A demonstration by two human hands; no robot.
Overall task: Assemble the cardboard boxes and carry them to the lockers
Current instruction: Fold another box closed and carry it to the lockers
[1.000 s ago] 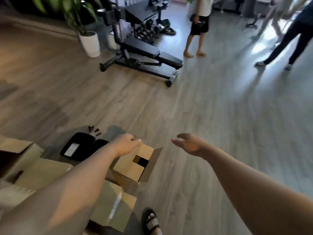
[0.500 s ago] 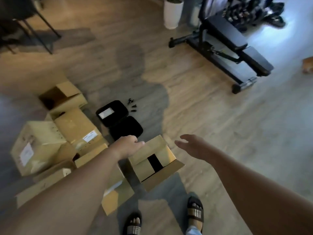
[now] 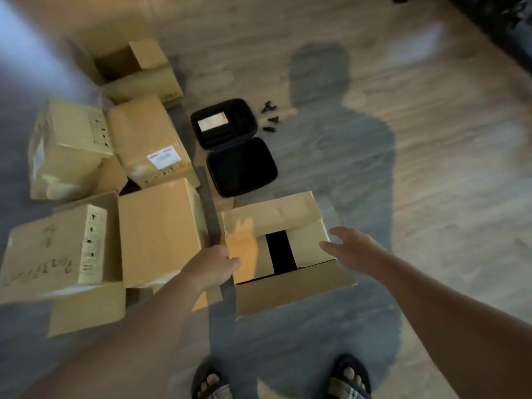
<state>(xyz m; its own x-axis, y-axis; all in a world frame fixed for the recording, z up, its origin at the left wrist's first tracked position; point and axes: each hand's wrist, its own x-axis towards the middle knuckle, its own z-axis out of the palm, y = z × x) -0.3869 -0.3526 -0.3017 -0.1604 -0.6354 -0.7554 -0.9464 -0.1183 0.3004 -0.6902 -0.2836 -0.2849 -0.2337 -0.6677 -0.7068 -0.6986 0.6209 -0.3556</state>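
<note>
Sandalled feet nearest, on the wood floor. Left hand clenched on the left edge of the half-folded cardboard box; right hand released, fingers spread just beside its right wall. Could tip or unfold if lifted one-handed. Beyond, stacked boxes and an open black case.

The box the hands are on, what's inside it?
Through the gap between the flaps of the open box, gripped by the left hand, only darkness shows. The flaps cover the rest, so any contents cannot be seen.
</note>
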